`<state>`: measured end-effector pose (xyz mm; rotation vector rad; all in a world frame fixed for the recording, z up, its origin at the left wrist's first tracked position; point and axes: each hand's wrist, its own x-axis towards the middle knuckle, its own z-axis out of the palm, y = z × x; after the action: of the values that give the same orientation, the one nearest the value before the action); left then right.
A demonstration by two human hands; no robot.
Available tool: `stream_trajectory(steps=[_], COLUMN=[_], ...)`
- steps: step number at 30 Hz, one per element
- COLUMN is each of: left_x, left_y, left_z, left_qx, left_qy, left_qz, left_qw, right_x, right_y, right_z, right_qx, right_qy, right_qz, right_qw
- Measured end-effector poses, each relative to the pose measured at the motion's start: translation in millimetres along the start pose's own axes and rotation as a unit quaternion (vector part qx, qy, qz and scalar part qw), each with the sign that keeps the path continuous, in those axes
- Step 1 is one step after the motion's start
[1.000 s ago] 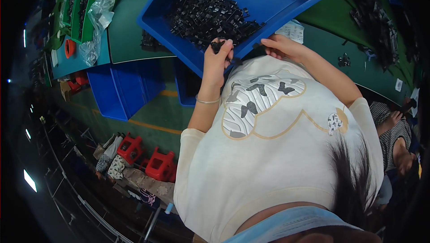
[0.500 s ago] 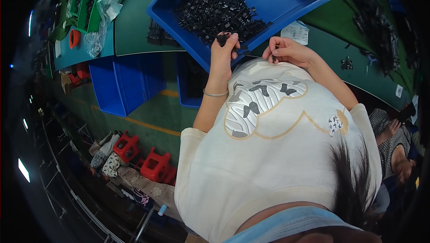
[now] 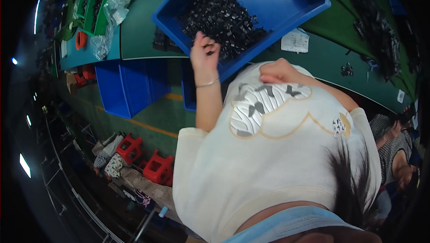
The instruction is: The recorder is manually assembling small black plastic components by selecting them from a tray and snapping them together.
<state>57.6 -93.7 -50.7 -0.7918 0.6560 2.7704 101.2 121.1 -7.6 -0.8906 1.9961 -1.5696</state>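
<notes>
I watch from far off and see a green counter. A blue bin pokes past its edge. Inside lies a heap of little black parts. The left hand bends its fingers over the heap's near side; the right hand curls up outside the bin. I can't tell if either pinches anything.

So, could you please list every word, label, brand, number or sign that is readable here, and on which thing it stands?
No text can be read.
White paper on the green table, beside the blue bin: print too small and blurred.
Small white tag at far right: any marks too small.
</notes>
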Motion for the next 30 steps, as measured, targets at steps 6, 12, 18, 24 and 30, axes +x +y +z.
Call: stream_trajectory(steps=[6, 12, 18, 24, 30], left_x=[-10, 2, 40, 41, 17], left_y=[-24, -32, -62, -61, -61], left_z=[52, 51, 49, 15, 33], left_qx=[0.153, 0.274, 0.682, 0.827, 0.824], left_qy=[-0.021, -0.031, -0.107, -0.108, -0.152], left_qz=[0.021, 0.024, 0.076, 0.075, 0.049], left_qw=[0.988, 0.961, 0.720, 0.546, 0.544], right_x=[19, 17, 33, -20, -39], right_y=[23, 89, 126, 62, 85], right_z=[-27, -150, -253, -160, -42], right_qx=[0.610, 0.535, 0.619, 0.193, -0.261], right_qy=[0.091, 0.303, 0.458, 0.279, 0.135], right_qz=[0.184, 0.128, 0.103, 0.096, 0.111], right_qw=[0.765, 0.778, 0.630, 0.936, 0.950])
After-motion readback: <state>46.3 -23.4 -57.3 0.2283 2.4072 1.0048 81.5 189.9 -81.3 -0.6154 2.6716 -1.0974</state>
